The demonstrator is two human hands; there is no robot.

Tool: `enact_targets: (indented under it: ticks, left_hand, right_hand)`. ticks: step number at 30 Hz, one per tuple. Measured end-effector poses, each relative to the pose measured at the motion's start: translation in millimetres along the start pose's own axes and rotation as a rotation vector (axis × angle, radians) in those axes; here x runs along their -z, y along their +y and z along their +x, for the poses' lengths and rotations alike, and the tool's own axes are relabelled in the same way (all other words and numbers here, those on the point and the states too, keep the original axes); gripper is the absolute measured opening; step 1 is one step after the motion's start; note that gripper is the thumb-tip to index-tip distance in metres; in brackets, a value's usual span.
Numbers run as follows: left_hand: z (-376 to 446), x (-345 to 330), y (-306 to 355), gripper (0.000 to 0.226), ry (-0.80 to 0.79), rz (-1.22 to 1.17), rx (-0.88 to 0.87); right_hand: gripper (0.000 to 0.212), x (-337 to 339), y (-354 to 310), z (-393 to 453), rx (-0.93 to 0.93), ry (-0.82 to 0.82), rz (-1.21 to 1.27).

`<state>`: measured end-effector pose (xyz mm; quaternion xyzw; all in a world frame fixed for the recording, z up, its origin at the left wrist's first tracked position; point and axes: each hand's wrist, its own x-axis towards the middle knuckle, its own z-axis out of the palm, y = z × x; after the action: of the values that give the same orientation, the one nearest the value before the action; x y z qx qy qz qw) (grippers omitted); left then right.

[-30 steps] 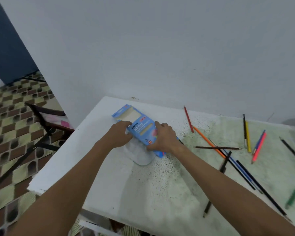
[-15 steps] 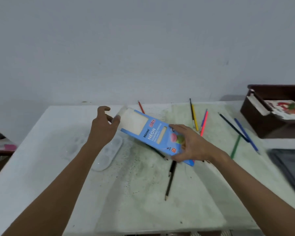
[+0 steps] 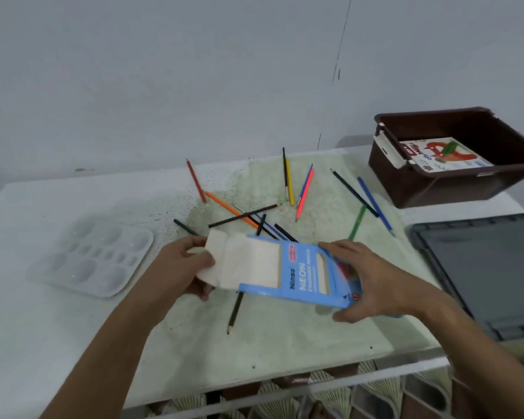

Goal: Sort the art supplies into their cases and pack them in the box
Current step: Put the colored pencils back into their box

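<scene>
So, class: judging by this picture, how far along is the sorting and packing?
Done: one printed case lies in the brown box. In hand: both hands, left and right, hold the open blue pencil case. Left: the loose coloured pencils and the palette.

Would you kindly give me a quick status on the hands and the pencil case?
Left hand pinching the open flap, right hand gripping the pencil case above the table. Pencils loose on the mat. Brown box open, far right.

Blue pencil case (image 3: 309,275) held flap-open above scattered pencils (image 3: 288,189)
</scene>
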<state>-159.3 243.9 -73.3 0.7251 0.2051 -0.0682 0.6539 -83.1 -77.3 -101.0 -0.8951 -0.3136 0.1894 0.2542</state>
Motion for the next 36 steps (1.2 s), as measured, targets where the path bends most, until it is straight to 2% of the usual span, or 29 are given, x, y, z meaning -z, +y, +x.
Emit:
enact_targets:
  ticks: [4,8,13,19,25,30,33,36]
  left_hand:
    - [-38,-3,-17,0.041,-0.171,0.241,0.068]
    - [-58,2,-34,0.059,-0.12,0.297,0.088]
    - [-76,6,-53,0.049,-0.138,0.287,0.107]
    - [-79,-2,-78,0.032,-0.072,0.464,0.095]
    - [-49,-11,-89,0.034,0.084,0.603,-0.006]
    - [-17,-13,-77,0.034,0.144,0.647,-0.053]
    - [-6,-12,-73,0.032,0.139,0.675,-0.061]
    - [0,-6,-64,0.03,0.084,0.759,-0.012]
  right_hand:
    - [0.123,-14,7,-25,0.037,-0.075,0.018]
    - [0.121,-26,4,-25,0.074,-0.139,0.008]
    - [0.122,-39,4,-21,0.094,-0.187,-0.007]
    - [0.127,-47,5,-20,0.121,-0.249,-0.063]
    - [0.118,-46,12,-8,0.134,-0.182,-0.05]
    - [0.118,-33,13,13,0.095,-0.128,-0.06]
    - [0.118,-29,13,22,0.078,-0.131,-0.062]
    - [0.11,-22,7,29,0.045,-0.13,-0.042]
